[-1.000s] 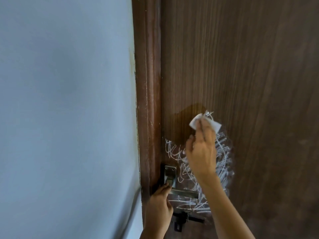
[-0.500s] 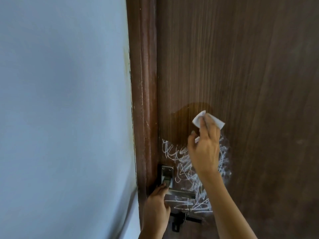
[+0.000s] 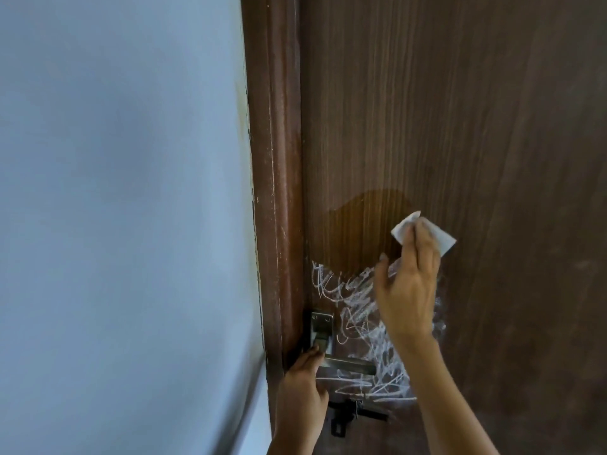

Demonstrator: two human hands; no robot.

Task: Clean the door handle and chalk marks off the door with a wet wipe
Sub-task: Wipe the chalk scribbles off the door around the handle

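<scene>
Wiping w/ your right hand (image 3: 407, 290), fingers (image 3: 423, 244) flat, pressing the wet wipe (image 3: 443, 239) to the door (image 3: 460, 110) at the damp patch (image 3: 358, 228), upper right of the chalk marks (image 3: 358, 323). Approx the top strip looks done; most scribble around and below the door handle (image 3: 348, 362) is left, handle prob too. Handle's long axis runs horizontal, free end pointing right; your left hand (image 3: 302, 385) rests at its hinge end, fingers loosely curled, grip can't tell.

A pale blue wall (image 3: 121, 208) is filling the left side. A scuffed brown door frame (image 3: 276, 192) is running upright beside it. A dark latch (image 3: 348, 417) is sitting low down.
</scene>
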